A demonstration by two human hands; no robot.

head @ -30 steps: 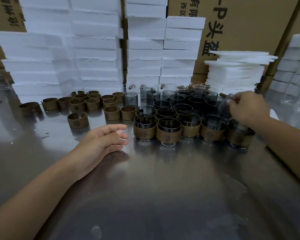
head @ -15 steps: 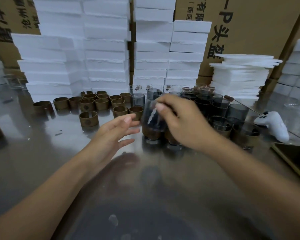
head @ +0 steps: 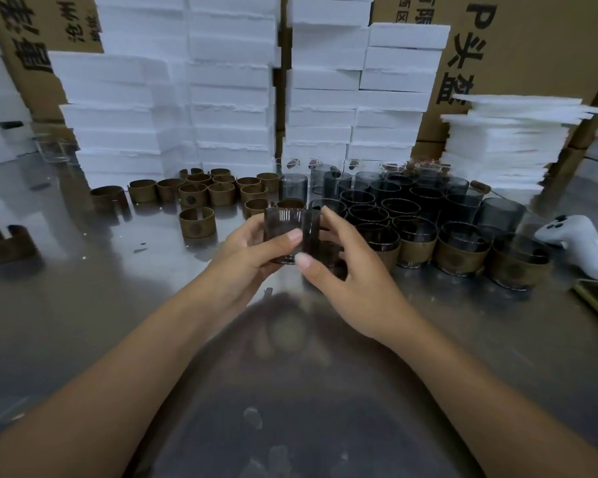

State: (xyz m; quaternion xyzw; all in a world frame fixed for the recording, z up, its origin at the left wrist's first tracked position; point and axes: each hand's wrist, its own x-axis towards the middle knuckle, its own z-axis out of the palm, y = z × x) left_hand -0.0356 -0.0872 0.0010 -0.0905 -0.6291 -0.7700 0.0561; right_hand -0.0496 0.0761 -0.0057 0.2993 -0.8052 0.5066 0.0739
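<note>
Both hands meet low over the steel counter, holding one smoky glass just in front of the packed cluster of glasses. The left hand wraps it from the side, thumb curled across its near wall. The right hand pinches the other side between thumb and fingers. Loose brown sleeves lie to the left, a white controller sits far right, and foam blocks are stacked behind
</note>
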